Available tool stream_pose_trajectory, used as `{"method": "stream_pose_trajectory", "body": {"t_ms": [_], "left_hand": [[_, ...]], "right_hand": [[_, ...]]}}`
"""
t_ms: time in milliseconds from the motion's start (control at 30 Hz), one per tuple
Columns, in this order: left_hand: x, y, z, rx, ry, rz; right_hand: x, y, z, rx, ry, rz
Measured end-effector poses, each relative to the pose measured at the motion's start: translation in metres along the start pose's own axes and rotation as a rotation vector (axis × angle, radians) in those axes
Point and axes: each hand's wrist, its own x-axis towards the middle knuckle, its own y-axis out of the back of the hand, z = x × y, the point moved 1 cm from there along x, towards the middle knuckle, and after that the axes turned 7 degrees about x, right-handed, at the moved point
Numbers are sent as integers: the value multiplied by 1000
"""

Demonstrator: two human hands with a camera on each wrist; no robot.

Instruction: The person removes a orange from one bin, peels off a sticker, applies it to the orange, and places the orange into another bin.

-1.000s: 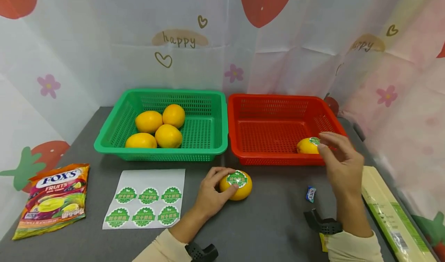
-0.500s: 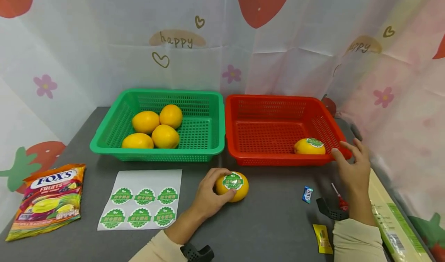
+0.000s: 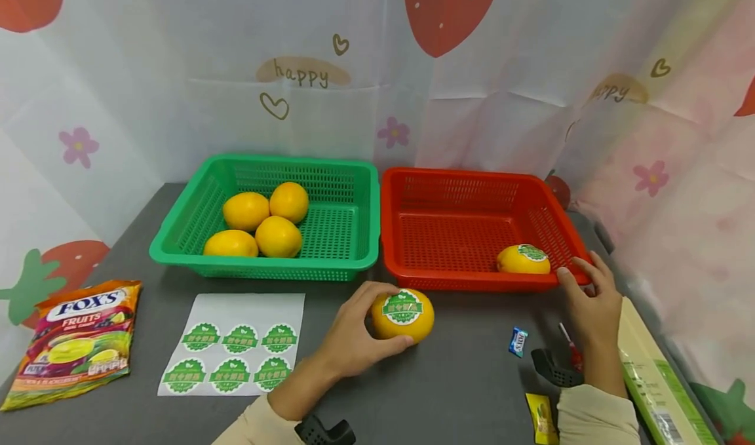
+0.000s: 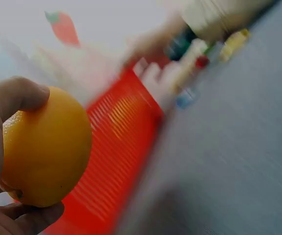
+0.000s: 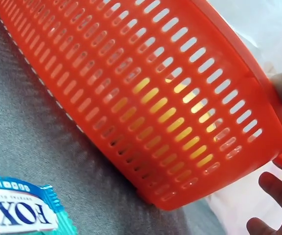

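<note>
- Labelled orange [image 3: 403,315]: round, yellow-orange, with a green sticker on top; on the grey worktop [image 3: 448,379] just in front of the red basket [image 3: 466,282], near its left front corner.
- Left hand [image 3: 352,339]: fingers curled round the labelled orange from its left side, thumb beneath, gripping it; the left wrist view shows the same hold [image 4: 13,161].
- Right hand [image 3: 592,301]: at the red basket's right front corner, fingertips touching the rim, fingers only loosely bent, nothing gripped.
- Second labelled orange [image 3: 523,260]: lying inside the red basket at its right front, near the right hand.
- Green basket [image 3: 265,271]: just left of the red basket, side by side; holds four plain oranges [image 3: 259,219] clustered at its left.
- Sticker sheet [image 3: 236,347]: white, six green stickers, flat on the worktop, left of the left hand.
- Candy bag [image 3: 73,343]: far left edge of the worktop.
- Blue wrapped sweet [image 3: 518,341]: between the two hands.
- Yellow wrapped sweet [image 3: 541,419]: beside the right sleeve.
</note>
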Motion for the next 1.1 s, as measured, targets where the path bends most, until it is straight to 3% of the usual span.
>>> {"method": "stream_pose_trajectory", "body": {"t_ms": [133, 267, 433, 567, 700, 833, 1100], "left_hand": [[33, 4, 31, 0, -26, 17], [82, -1, 48, 12, 46, -22], [137, -23, 46, 119, 208, -137], [168, -46, 37, 226, 324, -227], [186, -66, 28, 273, 413, -328], [194, -81, 21, 315, 477, -411], [196, -100, 19, 377, 494, -518]], "right_hand": [[-2, 2, 2, 2, -4, -1], [0, 5, 3, 13, -17, 2], [1, 6, 4, 62, -7, 14], [1, 3, 5, 96, 7, 10], [1, 1, 6, 113, 13, 6], [1, -1, 7, 121, 19, 8], [2, -3, 5, 145, 25, -1]]}}
